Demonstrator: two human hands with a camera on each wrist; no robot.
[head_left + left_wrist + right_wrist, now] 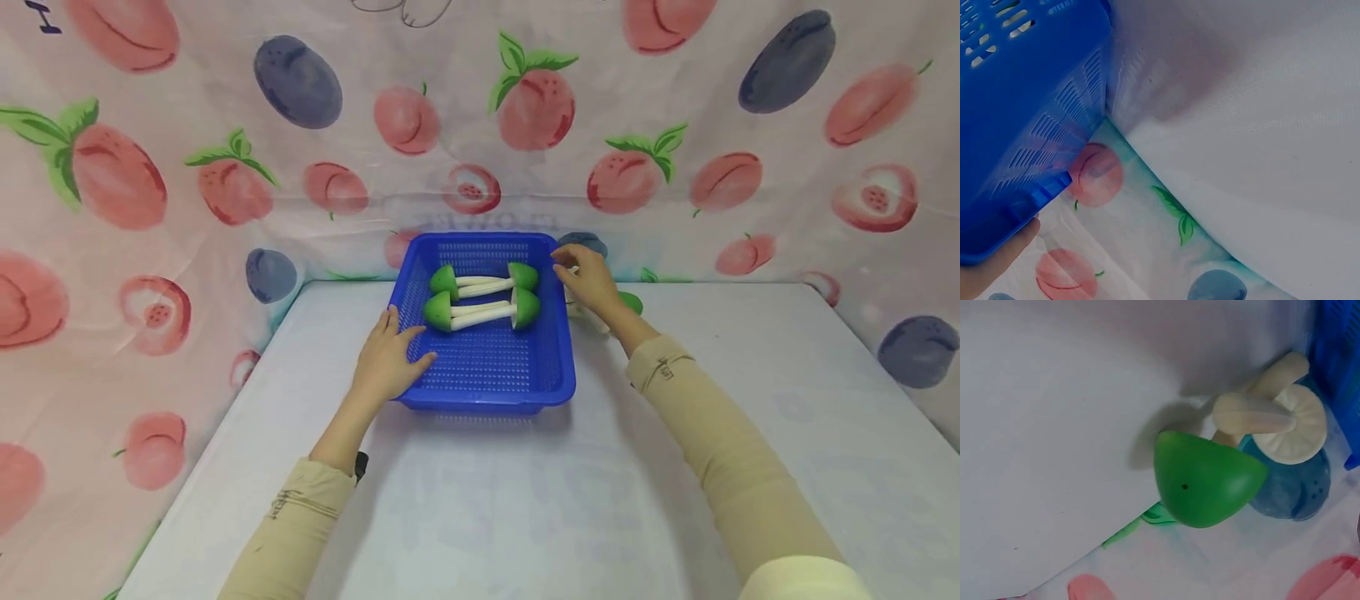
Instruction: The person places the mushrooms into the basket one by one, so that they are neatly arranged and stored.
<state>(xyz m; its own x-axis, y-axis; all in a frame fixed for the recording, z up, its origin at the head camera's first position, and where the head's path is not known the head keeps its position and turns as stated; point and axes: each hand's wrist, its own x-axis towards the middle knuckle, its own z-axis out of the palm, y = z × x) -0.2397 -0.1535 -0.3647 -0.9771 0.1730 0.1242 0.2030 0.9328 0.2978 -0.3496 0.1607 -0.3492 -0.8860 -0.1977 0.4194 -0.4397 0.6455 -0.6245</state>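
Observation:
Several toy mushrooms [482, 315] with green caps and cream stems lie across the blue plastic basket [487, 398], in two rows toward its far end. My left hand [384, 358] grips the basket's left rim, thumb on the inner side. In the left wrist view a finger [1019, 244] runs along the rim from outside. My right hand [588, 279] is at the far right corner, bent fingertips right at the rim with a gap between them. Under it, more toy mushrooms [1210, 481] lie outside the basket; one shows its pale gilled underside. The hand partly hides them in the head view.
The white table [480, 517] extends to both sides and in front of the basket. A fruit-printed cloth [480, 125] hangs behind the table's far edge, close to the basket's back, and continues down the left side.

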